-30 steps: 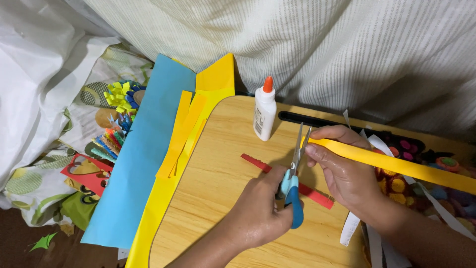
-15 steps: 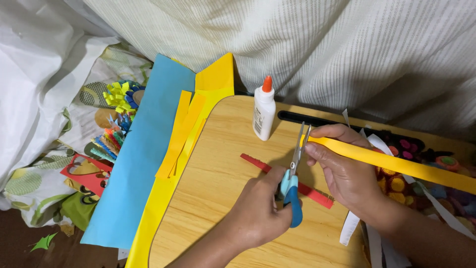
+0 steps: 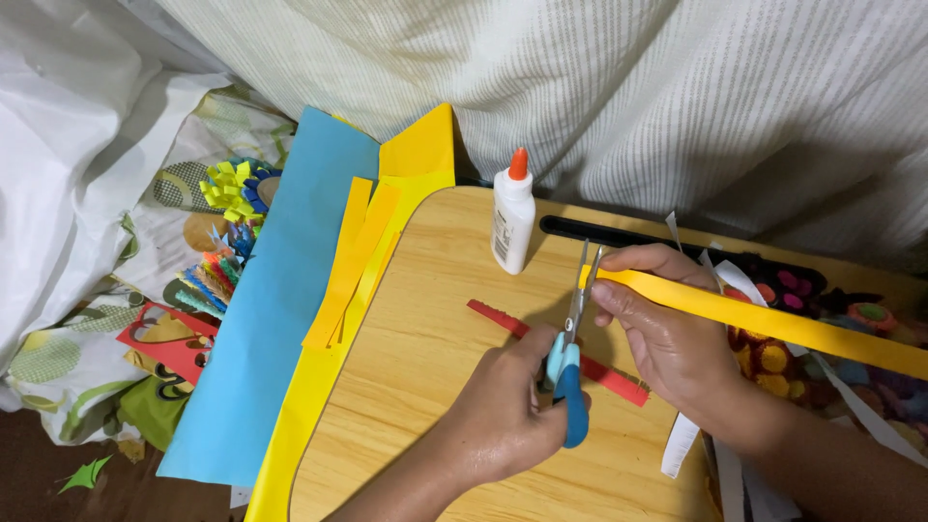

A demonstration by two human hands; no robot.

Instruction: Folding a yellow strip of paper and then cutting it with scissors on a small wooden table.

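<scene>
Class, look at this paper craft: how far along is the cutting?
Done: cut yellow strips lie on the blue sheet, and a red strip looks fringed. In hand: left hand works scissors at the yellow strip the right hand holds. Left: most of that strip is uncut.

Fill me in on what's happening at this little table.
A person is cutting paper. The left hand works blue-handled scissors, blades open at the end of a long yellow paper strip that the right hand pinches. A red paper strip lies under the hands on the wooden table, with a glue bottle upright behind. Blue and yellow sheets lean off the table's left edge.
</scene>
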